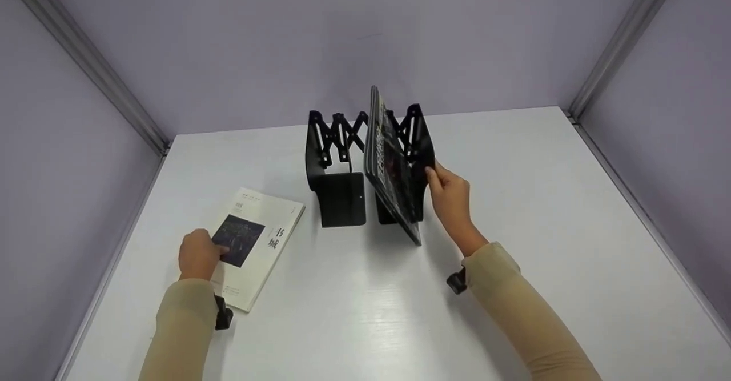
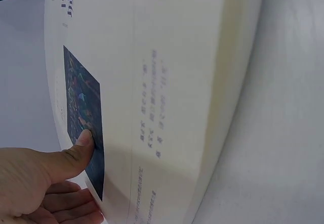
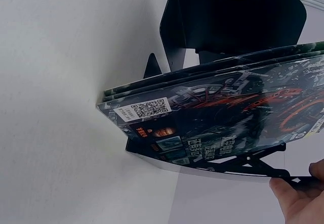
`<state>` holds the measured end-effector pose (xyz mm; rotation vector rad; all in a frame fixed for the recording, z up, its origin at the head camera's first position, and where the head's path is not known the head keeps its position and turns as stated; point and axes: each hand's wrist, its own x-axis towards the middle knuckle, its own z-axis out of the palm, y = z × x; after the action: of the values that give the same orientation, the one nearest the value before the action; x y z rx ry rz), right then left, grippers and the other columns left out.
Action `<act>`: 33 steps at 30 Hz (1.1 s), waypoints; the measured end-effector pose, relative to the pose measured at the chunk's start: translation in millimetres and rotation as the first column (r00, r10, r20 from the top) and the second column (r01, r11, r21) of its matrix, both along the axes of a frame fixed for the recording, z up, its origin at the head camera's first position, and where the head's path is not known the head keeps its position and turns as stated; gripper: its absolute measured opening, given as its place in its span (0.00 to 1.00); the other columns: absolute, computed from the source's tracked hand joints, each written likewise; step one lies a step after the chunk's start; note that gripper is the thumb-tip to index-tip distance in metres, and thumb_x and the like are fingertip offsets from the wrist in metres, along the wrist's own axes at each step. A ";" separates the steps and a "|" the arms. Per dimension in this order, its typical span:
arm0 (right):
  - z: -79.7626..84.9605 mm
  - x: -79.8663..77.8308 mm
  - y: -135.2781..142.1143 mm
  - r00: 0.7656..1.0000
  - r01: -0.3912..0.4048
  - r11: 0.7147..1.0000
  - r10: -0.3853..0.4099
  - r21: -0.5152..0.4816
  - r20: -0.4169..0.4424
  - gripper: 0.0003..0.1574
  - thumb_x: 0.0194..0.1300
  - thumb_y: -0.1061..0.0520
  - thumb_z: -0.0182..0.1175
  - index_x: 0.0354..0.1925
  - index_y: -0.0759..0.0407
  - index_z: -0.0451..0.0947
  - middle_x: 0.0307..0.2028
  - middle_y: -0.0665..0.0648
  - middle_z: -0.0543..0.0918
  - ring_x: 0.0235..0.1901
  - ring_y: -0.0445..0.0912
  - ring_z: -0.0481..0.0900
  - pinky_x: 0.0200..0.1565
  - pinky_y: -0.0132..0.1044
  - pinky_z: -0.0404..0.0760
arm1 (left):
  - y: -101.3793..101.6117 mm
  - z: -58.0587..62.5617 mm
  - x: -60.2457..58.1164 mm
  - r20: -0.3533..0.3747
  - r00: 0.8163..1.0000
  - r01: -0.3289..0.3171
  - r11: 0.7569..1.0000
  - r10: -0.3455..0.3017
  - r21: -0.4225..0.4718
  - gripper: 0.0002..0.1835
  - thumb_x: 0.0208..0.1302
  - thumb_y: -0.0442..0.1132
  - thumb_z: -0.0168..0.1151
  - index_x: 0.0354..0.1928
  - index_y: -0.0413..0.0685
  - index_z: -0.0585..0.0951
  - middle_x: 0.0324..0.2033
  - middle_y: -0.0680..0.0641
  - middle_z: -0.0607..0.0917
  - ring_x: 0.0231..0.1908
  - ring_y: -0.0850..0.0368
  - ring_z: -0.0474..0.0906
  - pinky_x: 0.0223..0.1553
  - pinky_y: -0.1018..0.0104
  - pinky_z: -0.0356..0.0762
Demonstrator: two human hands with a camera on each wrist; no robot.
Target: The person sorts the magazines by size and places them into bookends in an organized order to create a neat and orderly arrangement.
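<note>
My left hand [image 1: 199,253] grips a cream-white book [image 2: 167,27] by its left edge. The thumb lies on the dark picture printed on its cover, and the other fingers are partly hidden past the edge. In the middle of the table stands a black expandable bookend [image 1: 341,201] with crossed folding links at its back. My right hand [image 1: 451,198] pinches the right end plate of that bookend between thumb and fingers. Dark glossy magazines [image 3: 223,107] stand between the two end plates, tilted and nearer the right one. Their lower front corner juts out past the base.
A white table [image 1: 365,324] carries everything. Behind it rises a pale wall [image 1: 257,44], with side panels at left and right. Small black devices [image 1: 457,281] sit at both wrists.
</note>
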<state>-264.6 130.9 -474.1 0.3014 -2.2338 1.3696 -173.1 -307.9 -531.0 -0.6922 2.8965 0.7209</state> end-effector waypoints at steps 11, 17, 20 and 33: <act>-3.0 -4.1 -0.8 1.000 -0.014 1.000 0.014 -0.004 -0.011 0.17 0.63 0.56 0.54 0.50 0.60 0.75 0.38 0.58 0.82 0.29 0.42 0.78 0.29 0.29 0.74 | -1.7 -1.7 4.2 -0.054 0.998 0.032 0.986 -0.041 -0.164 0.13 0.50 0.27 0.63 0.36 0.22 0.76 0.31 0.29 0.80 0.35 0.36 0.78 0.37 0.49 0.76; -2.2 -4.9 -4.6 1.000 -0.013 1.000 0.013 -0.008 -0.011 0.16 0.63 0.56 0.55 0.49 0.60 0.77 0.34 0.57 0.84 0.24 0.43 0.76 0.26 0.28 0.71 | -3.1 2.9 13.5 -0.032 0.999 -0.016 0.996 0.013 -0.084 0.15 0.51 0.27 0.62 0.39 0.21 0.75 0.34 0.28 0.79 0.37 0.36 0.77 0.38 0.49 0.76; -0.5 -4.2 -6.5 1.000 -0.015 1.000 0.015 -0.002 -0.012 0.16 0.63 0.56 0.55 0.48 0.59 0.77 0.36 0.57 0.83 0.23 0.41 0.73 0.26 0.27 0.70 | -3.2 7.3 20.5 -0.031 0.999 -0.044 0.999 0.043 -0.033 0.18 0.50 0.28 0.63 0.40 0.20 0.74 0.35 0.27 0.78 0.38 0.35 0.76 0.39 0.49 0.76; 8.0 -4.9 5.8 1.000 0.000 1.000 0.000 -0.012 -0.017 0.18 0.64 0.56 0.54 0.50 0.62 0.75 0.37 0.59 0.83 0.16 0.42 0.65 0.21 0.25 0.65 | 5.1 22.9 23.2 0.034 0.994 -0.105 0.985 0.101 0.135 0.27 0.54 0.35 0.63 0.52 0.23 0.69 0.48 0.27 0.72 0.49 0.33 0.69 0.47 0.48 0.72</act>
<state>-269.5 136.7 -466.2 0.3078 -2.2110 1.3757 -150.0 -302.8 -508.2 -0.8323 2.7715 0.9042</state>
